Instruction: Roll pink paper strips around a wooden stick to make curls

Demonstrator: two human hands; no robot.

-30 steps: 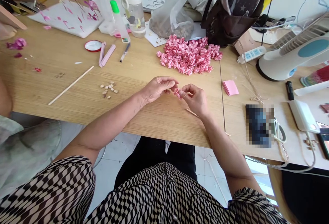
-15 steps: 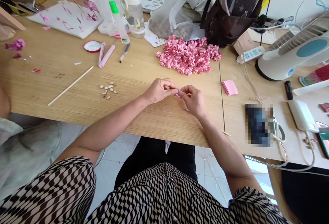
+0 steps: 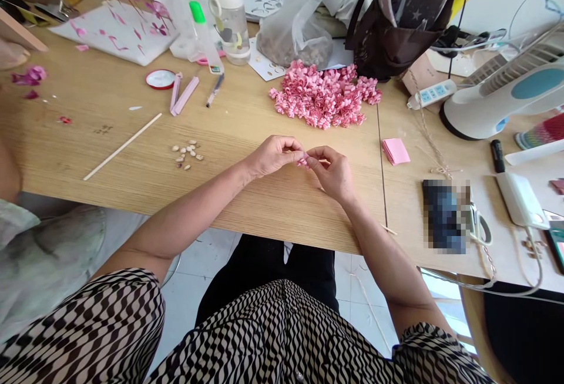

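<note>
My left hand (image 3: 278, 156) and my right hand (image 3: 331, 172) meet over the front middle of the table, fingertips almost touching. Between them they pinch a small pink curled paper piece (image 3: 302, 162), mostly hidden by the fingers. Behind the hands lies a heap of pink curled paper pieces (image 3: 324, 97) that look alike. To the right of my right hand rests a small stack of pink paper squares (image 3: 395, 151). Several pale seeds or nuts (image 3: 187, 152) are scattered left of my left hand.
Further left are a thin wooden stick (image 3: 123, 146), folded pink strips (image 3: 184, 96), a pen (image 3: 214, 90) and a red-rimmed lid (image 3: 160, 79). A water bottle (image 3: 231, 26), plastic bag (image 3: 295, 32) and dark bag (image 3: 392, 32) line the back. A white fan (image 3: 493, 99) stands right. Another person sits at left.
Both hands stay in nearly the same place, with small finger shifts around the pink paper piece. A little more of its pink edge shows below the fingertips. The view has shifted slightly.
</note>
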